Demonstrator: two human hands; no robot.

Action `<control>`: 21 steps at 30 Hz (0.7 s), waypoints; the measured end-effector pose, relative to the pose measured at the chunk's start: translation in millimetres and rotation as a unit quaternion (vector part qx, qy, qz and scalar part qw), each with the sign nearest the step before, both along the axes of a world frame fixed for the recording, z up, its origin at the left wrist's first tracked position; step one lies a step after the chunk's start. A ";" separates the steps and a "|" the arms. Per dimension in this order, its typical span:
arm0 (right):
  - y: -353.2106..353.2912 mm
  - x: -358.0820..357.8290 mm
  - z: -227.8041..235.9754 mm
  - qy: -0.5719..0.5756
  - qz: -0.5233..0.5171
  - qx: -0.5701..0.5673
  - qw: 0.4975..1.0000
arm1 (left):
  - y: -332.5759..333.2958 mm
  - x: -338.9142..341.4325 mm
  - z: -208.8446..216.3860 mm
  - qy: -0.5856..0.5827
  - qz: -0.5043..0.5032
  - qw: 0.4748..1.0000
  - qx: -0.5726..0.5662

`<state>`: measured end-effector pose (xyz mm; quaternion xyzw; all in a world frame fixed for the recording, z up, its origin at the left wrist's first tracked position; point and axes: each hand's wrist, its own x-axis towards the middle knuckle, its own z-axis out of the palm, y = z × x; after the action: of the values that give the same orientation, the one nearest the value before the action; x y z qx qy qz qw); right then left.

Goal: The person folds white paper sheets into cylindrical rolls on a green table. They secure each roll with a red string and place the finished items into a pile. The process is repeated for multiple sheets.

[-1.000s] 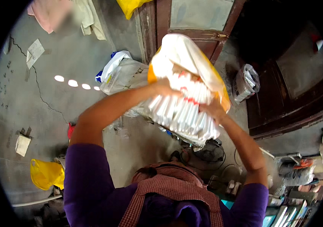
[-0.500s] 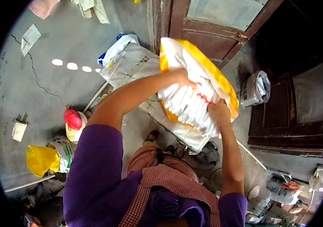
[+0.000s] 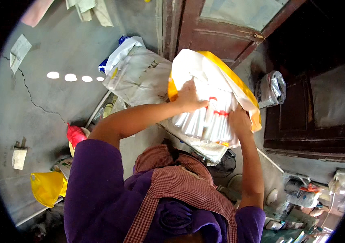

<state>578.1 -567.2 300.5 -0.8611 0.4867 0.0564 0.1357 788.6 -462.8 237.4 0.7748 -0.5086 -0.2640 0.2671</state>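
A yellow-and-white sack (image 3: 243,87), its mouth wide, lies on top of a larger pale sack. Inside is a tight row of slim white sticks (image 3: 192,123), some with red bands across them; what they are I cannot make out. My left hand (image 3: 188,99) lies at the left of the row, fingers stretched toward the sack's white lining and thumb apart, near a red band. My right hand (image 3: 239,120) closes around the right end of the row, beside the sack's wall. Some of its fingertips are hidden among the sticks.
Beneath sits a large pale woven sack (image 3: 144,77). A brown door (image 3: 221,42) stands behind it, with dark wooden panels (image 3: 314,121) at the right. A filled clear bag (image 3: 272,89) is on the floor. A yellow bag (image 3: 47,188) and red bag (image 3: 75,134) are at the left.
My left hand has shifted a little down and left, its fingers more stretched. The right hand has moved slightly right to the row's end. The sack's mouth has spread wider, showing more sticks.
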 end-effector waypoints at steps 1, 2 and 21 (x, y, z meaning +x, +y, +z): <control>7.1 -3.1 -4.2 0.015 0.041 -0.070 0.997 | 0.0 -5.5 13.9 0.018 -0.004 0.998 0.053; 14.7 -10.3 -12.8 0.030 0.084 -0.140 0.986 | -1.1 -11.2 17.1 0.012 -0.010 0.998 0.068; 13.6 124.8 1.3 -0.285 0.503 0.000 0.816 | 66.2 -47.9 8.0 0.115 0.040 0.977 -0.173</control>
<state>702.9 -553.6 301.8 -0.9634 -0.0749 -0.1313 0.2213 740.7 -396.6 245.4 0.7009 -0.4815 -0.2482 0.4641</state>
